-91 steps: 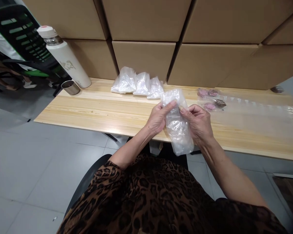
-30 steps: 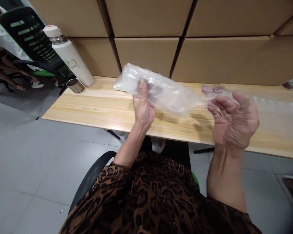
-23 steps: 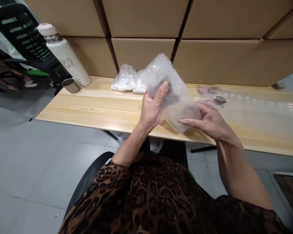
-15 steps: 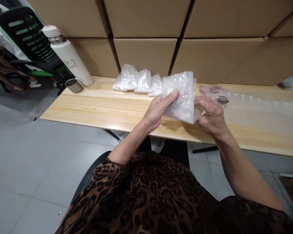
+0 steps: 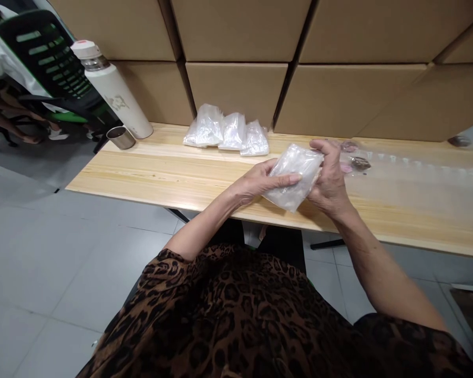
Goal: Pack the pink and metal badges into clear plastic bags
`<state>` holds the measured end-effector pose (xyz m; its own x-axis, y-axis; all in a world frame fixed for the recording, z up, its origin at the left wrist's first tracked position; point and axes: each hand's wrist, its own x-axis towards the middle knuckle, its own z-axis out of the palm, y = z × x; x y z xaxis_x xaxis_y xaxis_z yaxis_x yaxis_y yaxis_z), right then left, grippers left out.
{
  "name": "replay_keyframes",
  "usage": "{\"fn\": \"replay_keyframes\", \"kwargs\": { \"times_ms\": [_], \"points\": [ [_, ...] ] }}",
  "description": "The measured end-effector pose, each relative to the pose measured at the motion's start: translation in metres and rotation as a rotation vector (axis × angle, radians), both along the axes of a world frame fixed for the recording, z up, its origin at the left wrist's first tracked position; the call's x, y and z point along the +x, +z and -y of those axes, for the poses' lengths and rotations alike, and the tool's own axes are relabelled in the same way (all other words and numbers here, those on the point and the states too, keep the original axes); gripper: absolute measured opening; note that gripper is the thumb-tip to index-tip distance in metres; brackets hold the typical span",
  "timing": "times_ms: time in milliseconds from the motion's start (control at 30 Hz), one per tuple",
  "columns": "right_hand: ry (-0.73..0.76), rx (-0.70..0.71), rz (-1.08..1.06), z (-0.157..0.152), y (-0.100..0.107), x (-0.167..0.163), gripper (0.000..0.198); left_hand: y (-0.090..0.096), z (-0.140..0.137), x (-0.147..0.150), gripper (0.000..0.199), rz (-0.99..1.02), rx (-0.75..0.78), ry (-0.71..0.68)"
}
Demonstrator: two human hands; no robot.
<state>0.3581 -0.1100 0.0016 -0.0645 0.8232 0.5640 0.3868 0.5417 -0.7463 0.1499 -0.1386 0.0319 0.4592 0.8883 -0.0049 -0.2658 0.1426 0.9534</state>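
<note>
Between my hands, above the table's front part, is a stack of clear plastic bags [image 5: 294,165]. My left hand [image 5: 258,184] grips its left side, thumb lying across the top and fingers underneath. At the right side my right hand [image 5: 329,181] has curled fingers against the stack's edge; its fingertips are partly hidden behind the plastic. Several folded bundles of clear plastic bags [image 5: 233,130] lie in a row at the back of the table. Right of my right hand are small dark and pink items in clear wrapping [image 5: 358,163].
A wooden table [image 5: 157,173] runs across the view, with stacked cardboard boxes [image 5: 236,89] behind it. A white bottle [image 5: 120,100] and a metal cup [image 5: 120,137] stand at the left. Clear plastic sheeting [image 5: 421,178] covers the right side. Beyond the left end are a chair [image 5: 39,58] and another person.
The stack of bags has been lowered and tilted, and its loose right edge now lies closer together. My right hand has moved slightly left and up against it.
</note>
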Motion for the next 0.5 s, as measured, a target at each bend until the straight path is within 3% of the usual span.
{"fn": "replay_keyframes", "kwargs": {
  "times_ms": [67, 167, 267, 367, 500],
  "points": [
    [0.019, -0.084, -0.067, -0.002, -0.003, 0.001, 0.084, -0.004, -0.001, 0.001, 0.073, 0.016, -0.019, 0.097],
    [0.113, -0.309, -0.365, -0.001, -0.004, -0.001, 0.065, -0.011, -0.001, -0.001, 0.096, 0.053, -0.053, 0.254],
    [0.253, -0.485, -0.566, 0.003, 0.000, -0.011, 0.056, -0.016, -0.001, -0.007, 0.103, 0.046, -0.037, 0.285],
    [0.318, -0.450, -0.541, 0.005, 0.007, -0.028, 0.067, -0.014, -0.008, -0.018, 0.076, 0.039, 0.022, 0.339],
    [0.320, -0.427, -0.458, -0.002, 0.008, -0.045, 0.073, 0.004, -0.038, -0.061, 0.031, -0.089, 0.096, 0.659]
  ]
}}
